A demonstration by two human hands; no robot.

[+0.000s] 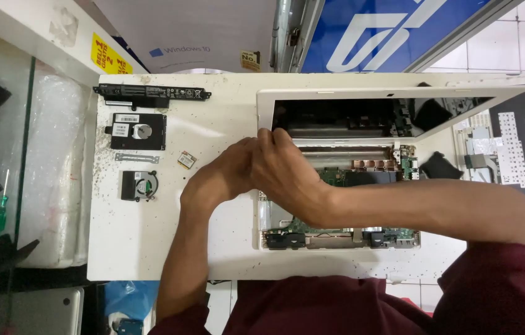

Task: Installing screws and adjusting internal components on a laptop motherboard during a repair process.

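Left hand: the left hand [225, 170] lies over the left edge of the opened laptop [337, 205], fingers curled together near the corner of the screen panel [393, 102]; what it grips, if anything, cannot be told because the other hand covers it.
Right hand: the right hand [284, 174] crosses over the laptop's insides, fingers bent and pressed at the lower left corner of the screen panel, touching the left hand.
Laptop: white, bottom shell open, circuit board and copper pipe showing, near the middle of the white table [151, 248].
Screen panel: white frame, dark glass, tilted up behind the hands.
Keyboard cover: the keyboard cover [511, 155] lies at the right, underside up, with a white sheet on dark backing.
Loose parts: a long black battery [151, 94] with white labels sits at the table's top left; below it a black drive [138, 131] with a white label and round sticker, then a small fan [138, 185] and a little card [187, 160].
Signs: a yellow sticker [108, 60] with red print on the white shelf at top left; a blue sign [386, 31] with white shapes at top centre.
Screwdriver: a green-handled screwdriver [0, 211] rests at far left.
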